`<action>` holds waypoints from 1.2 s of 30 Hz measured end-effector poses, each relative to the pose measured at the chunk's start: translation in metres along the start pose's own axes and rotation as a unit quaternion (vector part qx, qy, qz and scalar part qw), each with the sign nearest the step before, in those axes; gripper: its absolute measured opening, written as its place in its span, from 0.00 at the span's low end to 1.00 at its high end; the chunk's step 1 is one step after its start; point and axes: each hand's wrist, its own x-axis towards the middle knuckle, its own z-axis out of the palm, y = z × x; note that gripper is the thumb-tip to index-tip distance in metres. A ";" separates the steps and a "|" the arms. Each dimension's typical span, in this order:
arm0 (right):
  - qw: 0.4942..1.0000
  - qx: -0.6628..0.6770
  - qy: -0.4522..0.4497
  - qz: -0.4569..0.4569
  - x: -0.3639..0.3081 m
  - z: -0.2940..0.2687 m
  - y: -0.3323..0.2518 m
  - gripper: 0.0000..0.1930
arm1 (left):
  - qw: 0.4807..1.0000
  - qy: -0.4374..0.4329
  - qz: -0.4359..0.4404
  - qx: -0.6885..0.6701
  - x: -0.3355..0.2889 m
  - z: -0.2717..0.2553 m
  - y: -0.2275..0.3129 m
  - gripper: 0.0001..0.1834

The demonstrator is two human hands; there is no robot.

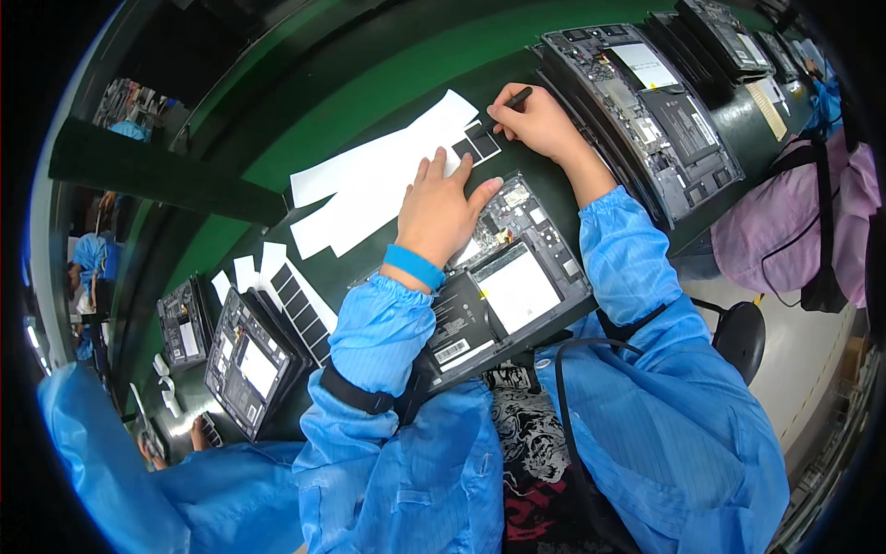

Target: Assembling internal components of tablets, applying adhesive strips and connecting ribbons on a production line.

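Note:
My left hand (434,210) lies flat with its fingers spread, wearing a blue wristband (414,267). Its fingertips press on overlapping white backing sheets (369,189). Just past them, black rectangular pads (480,143) sit at the far end of a white strip. A slim black pen-shaped tool (520,96) is gripped in my right hand (544,127), close to those pads; its tip is hard to make out. In front of me lies an opened laptop base (554,319), partly under my left forearm, showing a black battery (459,319) and a white rectangular panel (520,289).
Stacked laptop bases (637,120) stand at the right, with more behind. Other laptop bases (247,365) lean at the left beside a strip of black pads (300,309). A blue-sleeved person's hand (198,434) shows at lower left; a person in pink (784,217) sits at right.

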 end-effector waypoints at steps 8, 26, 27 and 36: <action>1.000 -0.012 -0.011 -0.002 0.000 0.002 0.001 0.08 | 1.000 0.009 0.009 0.008 -0.002 0.001 -0.004 0.31; 0.999 0.040 -0.014 0.018 -0.008 0.010 -0.010 0.09 | 1.000 -0.015 -0.026 0.003 -0.003 0.003 -0.001 0.37; 0.999 0.049 -0.015 0.012 -0.010 0.011 -0.012 0.10 | 0.999 -0.024 -0.033 0.012 -0.003 0.000 0.001 0.37; 0.997 0.068 0.016 -0.026 -0.012 0.011 -0.015 0.10 | 0.998 -0.017 -0.042 0.040 -0.005 -0.009 0.005 0.32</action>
